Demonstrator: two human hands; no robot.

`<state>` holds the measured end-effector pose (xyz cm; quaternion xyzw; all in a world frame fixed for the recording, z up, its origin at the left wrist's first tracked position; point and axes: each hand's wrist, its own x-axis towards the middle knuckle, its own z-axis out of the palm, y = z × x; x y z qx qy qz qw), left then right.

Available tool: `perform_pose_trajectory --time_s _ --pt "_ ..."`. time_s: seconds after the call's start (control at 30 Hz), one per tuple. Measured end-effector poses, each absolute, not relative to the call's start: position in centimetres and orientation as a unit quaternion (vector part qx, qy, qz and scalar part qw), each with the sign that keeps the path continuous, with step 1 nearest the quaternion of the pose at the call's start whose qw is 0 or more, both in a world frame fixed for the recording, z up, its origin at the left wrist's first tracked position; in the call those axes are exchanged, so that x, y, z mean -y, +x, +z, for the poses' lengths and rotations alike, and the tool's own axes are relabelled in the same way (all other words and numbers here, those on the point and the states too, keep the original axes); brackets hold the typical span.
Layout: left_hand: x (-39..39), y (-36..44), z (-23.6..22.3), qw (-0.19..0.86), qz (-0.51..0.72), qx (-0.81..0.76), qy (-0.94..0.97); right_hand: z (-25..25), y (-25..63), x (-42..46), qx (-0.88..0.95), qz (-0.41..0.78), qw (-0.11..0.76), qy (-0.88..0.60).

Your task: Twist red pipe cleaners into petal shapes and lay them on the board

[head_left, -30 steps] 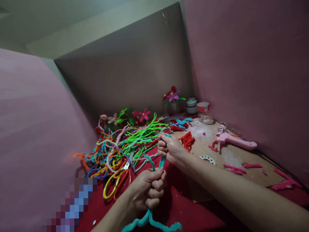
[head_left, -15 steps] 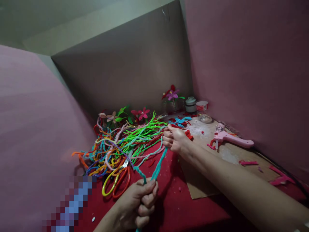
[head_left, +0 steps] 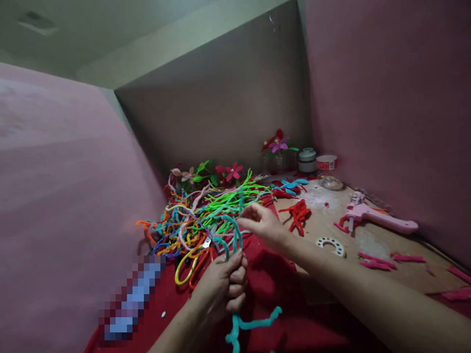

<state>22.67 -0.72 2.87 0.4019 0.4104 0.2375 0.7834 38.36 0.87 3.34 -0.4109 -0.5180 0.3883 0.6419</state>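
My left hand (head_left: 223, 284) is closed in a fist around a teal pipe cleaner (head_left: 241, 325), whose lower end curls out below the fist. Above the fist the teal stem bends into a loop (head_left: 231, 234). My right hand (head_left: 259, 223) pinches the upper end of that loop, just above and to the right of the left hand. Both hands hover over a red cloth (head_left: 272, 289), right in front of a tangled heap of coloured pipe cleaners (head_left: 200, 215).
Yellow and orange scissors (head_left: 191, 262) lie under the heap. A pink glue gun (head_left: 379, 219), a white ring (head_left: 331, 244), red scraps (head_left: 298, 215) and pink strips (head_left: 377, 261) lie on the brown board (head_left: 371, 240). Made flowers (head_left: 276, 144), jars and a tape roll stand at the back. Pink walls close both sides.
The taut teal stem between my hands has slackened into a loop. My right hand came down closer to the left and went from a fist to a pinch.
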Motion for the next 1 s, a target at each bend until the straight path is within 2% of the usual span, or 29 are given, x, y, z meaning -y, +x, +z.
perform_pose_trajectory --time_s 0.1,0.17,0.23,0.33,0.43,0.8,1.0 --pt "0.9 23.7 2.2 0.771 0.235 -0.419 0.418 2.9 37.2 0.0 0.608 0.244 0.565 -0.501" --pt "1.0 24.1 1.8 0.775 0.225 -0.402 0.432 2.5 37.2 -0.1 0.6 0.222 0.555 -0.532" --pt "1.1 24.4 1.7 0.78 0.212 -0.39 0.442 2.2 37.3 -0.7 0.546 0.305 0.587 -0.515" --pt "1.1 24.6 1.6 0.785 0.199 -0.387 0.44 2.2 37.4 -1.5 0.392 0.495 0.656 -0.413" --pt "1.2 24.8 1.6 0.803 0.191 -0.369 0.428 2.7 37.5 -1.8 0.283 0.584 0.693 -0.314" --pt "1.2 23.9 1.6 0.91 0.15 -0.259 0.289 4.1 39.2 -1.3 0.252 0.658 0.68 -0.204" --pt "1.1 23.8 1.8 0.898 0.133 -0.279 0.314 4.5 39.3 -1.1 0.269 0.63 0.69 -0.233"
